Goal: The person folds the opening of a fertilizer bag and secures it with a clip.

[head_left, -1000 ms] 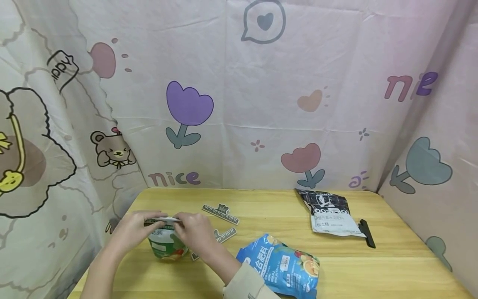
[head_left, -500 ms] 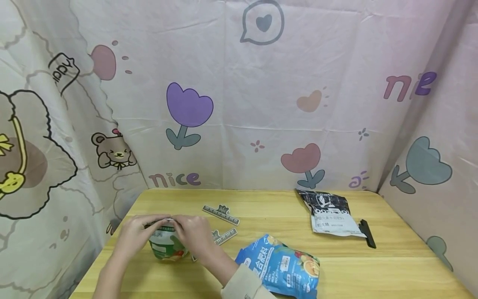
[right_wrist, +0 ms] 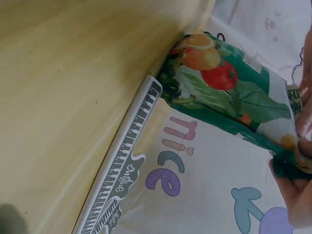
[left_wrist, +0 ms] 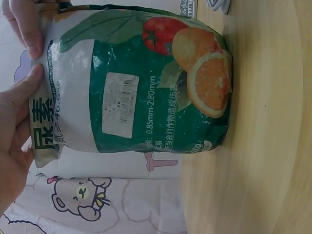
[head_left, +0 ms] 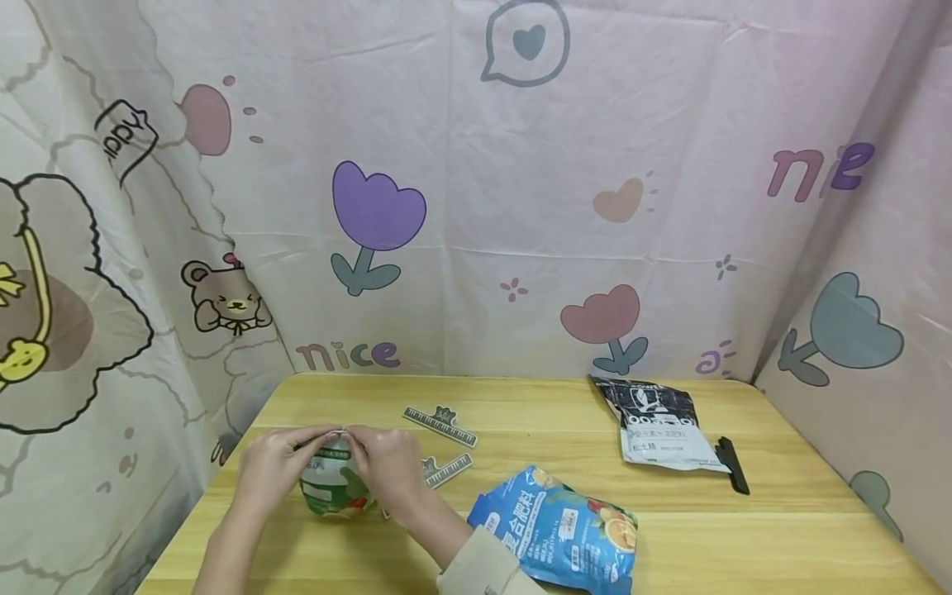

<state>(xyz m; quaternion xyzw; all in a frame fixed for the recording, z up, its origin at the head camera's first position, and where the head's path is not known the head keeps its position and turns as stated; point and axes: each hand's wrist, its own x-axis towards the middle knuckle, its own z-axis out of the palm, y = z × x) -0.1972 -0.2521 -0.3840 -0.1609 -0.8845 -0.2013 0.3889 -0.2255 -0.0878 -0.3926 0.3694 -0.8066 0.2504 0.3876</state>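
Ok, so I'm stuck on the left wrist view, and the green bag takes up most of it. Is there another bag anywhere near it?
Observer: Yes. In the head view a blue bag lies to the right of the green bag.

Operator: Any more besides that one?

Observer: One more: a black-and-white bag lies farther back, toward the right side of the table.

Operator: Is anything right next to it?

Observer: A black clip at its right-hand lower corner. I can't tell whether it grips the bag or only lies against it.
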